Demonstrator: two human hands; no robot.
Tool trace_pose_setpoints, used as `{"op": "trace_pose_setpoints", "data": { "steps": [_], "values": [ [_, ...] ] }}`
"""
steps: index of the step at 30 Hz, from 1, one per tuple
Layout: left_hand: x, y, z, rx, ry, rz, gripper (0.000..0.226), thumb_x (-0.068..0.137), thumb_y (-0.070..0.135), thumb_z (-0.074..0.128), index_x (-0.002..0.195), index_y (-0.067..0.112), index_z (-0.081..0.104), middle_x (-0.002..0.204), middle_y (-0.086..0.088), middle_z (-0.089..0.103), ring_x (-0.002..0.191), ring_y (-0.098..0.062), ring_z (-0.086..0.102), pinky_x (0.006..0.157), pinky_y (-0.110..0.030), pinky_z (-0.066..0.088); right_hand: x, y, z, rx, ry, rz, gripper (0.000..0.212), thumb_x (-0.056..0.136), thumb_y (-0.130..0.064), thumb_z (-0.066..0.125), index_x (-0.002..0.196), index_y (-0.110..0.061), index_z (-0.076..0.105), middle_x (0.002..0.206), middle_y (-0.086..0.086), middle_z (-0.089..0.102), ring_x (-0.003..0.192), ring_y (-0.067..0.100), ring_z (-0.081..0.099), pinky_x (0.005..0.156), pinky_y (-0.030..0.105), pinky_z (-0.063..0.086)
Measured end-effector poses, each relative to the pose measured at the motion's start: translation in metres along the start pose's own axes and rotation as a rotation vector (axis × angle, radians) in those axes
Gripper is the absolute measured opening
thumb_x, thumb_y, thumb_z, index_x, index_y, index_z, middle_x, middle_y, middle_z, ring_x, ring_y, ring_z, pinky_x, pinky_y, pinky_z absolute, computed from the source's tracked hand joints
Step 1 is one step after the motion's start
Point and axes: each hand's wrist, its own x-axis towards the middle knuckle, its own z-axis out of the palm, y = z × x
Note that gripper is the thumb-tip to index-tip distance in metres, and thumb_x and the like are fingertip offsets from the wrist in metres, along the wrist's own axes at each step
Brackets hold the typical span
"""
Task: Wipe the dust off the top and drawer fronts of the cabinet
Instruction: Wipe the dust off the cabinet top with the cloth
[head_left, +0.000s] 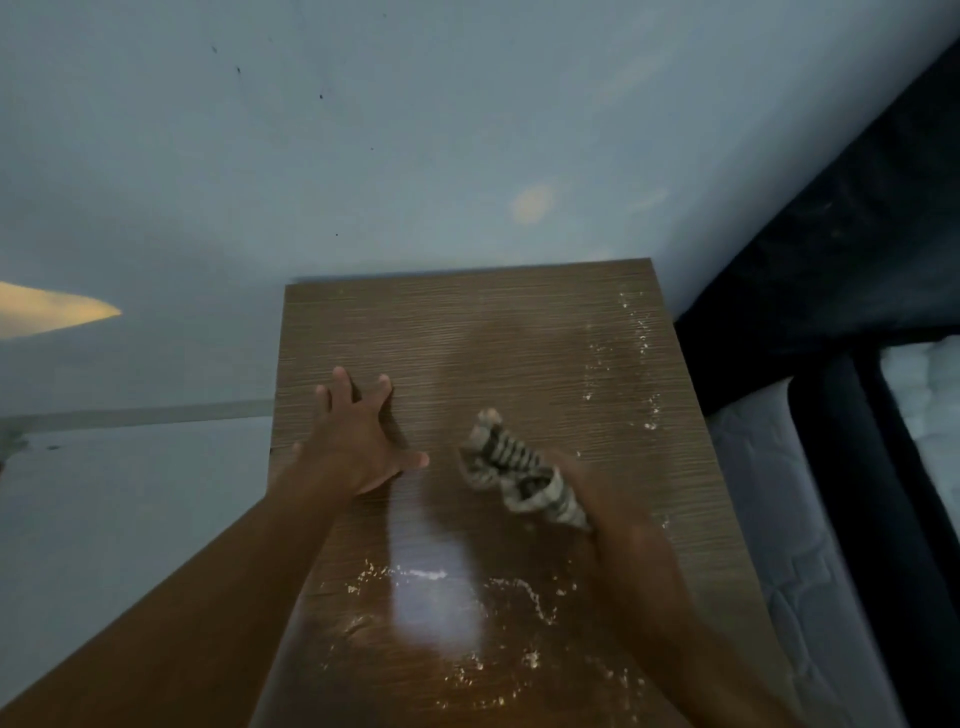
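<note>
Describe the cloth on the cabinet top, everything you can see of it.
The cloth is a crumpled rag, pale grey-beige with dark stripes, soft and bunched rather than folded. It is motion-blurred. The right hand holds it in its grip at the near end; its far end lies low over the brown wood-grain cabinet top, right of centre, near whitish dust.

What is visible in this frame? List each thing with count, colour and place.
cabinet top: one, brown wood grain, centre, its back edge at the wall
dust: pale specks in scattered trails, along the right side and across the near part of the top
cloth: one, striped grey and dark, bunched over the middle of the top
wall: pale blue-grey, behind and to the left of the cabinet
mattress: one, white quilted, right of the cabinet
dark fabric: black, upper right, above the mattress
left hand: fingers spread, flat on the top's left part
right hand: motion-blurred, grip closed on the cloth
</note>
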Motion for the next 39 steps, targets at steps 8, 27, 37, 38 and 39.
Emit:
{"op": "trace_pose_setpoints", "data": {
  "steps": [8,27,37,38,39],
  "values": [
    [0.005,0.025,-0.001,0.012,-0.052,-0.006,0.120,0.062,0.052,0.083,0.152,0.040,0.004,0.160,-0.005,-0.024,0.146,-0.035,-0.020,0.113,-0.066,0.017,0.130,0.032,-0.070,-0.226,0.110,-0.042,0.034,0.095,-0.014,0.054,0.127,-0.025,0.058,0.109,-0.008,0.065,0.095,0.009,0.059,0.074,0.024,0.045],
    [0.003,0.022,-0.003,0.018,-0.080,0.021,0.115,0.067,0.050,0.080,0.152,0.042,0.003,0.159,-0.003,-0.026,0.146,-0.032,-0.023,0.111,-0.068,0.017,0.168,0.064,0.043,-0.353,-0.101,-0.295,0.034,0.090,-0.013,0.055,0.123,-0.013,0.063,0.124,0.006,0.064,0.113,0.023,0.056,0.099,0.034,0.039],
    [0.003,0.015,-0.007,0.036,-0.102,0.062,0.112,0.069,0.047,0.080,0.153,0.038,0.006,0.160,-0.006,-0.023,0.147,-0.032,-0.020,0.115,-0.063,0.013,-0.011,0.058,0.065,-0.323,-0.158,-0.290,0.055,0.075,-0.019,0.068,0.127,-0.019,0.052,0.126,0.002,0.063,0.121,0.016,0.050,0.108,0.045,0.035],
    [0.003,0.016,-0.006,0.039,-0.102,0.064,0.114,0.067,0.048,0.080,0.153,0.037,0.005,0.160,-0.006,-0.023,0.147,-0.032,-0.020,0.115,-0.063,0.013,-0.023,0.054,0.066,-0.338,-0.173,-0.303,0.055,0.075,-0.023,0.066,0.127,-0.021,0.050,0.125,0.001,0.064,0.120,0.015,0.048,0.107,0.042,0.038],
    [0.002,0.016,-0.006,0.042,-0.103,0.064,0.116,0.066,0.050,0.081,0.153,0.037,0.005,0.160,-0.007,-0.023,0.147,-0.032,-0.020,0.115,-0.063,0.013,-0.033,0.051,0.065,-0.336,-0.179,-0.310,0.053,0.077,-0.024,0.064,0.128,-0.022,0.049,0.125,0.001,0.064,0.120,0.014,0.047,0.108,0.037,0.038]
  ]
}}
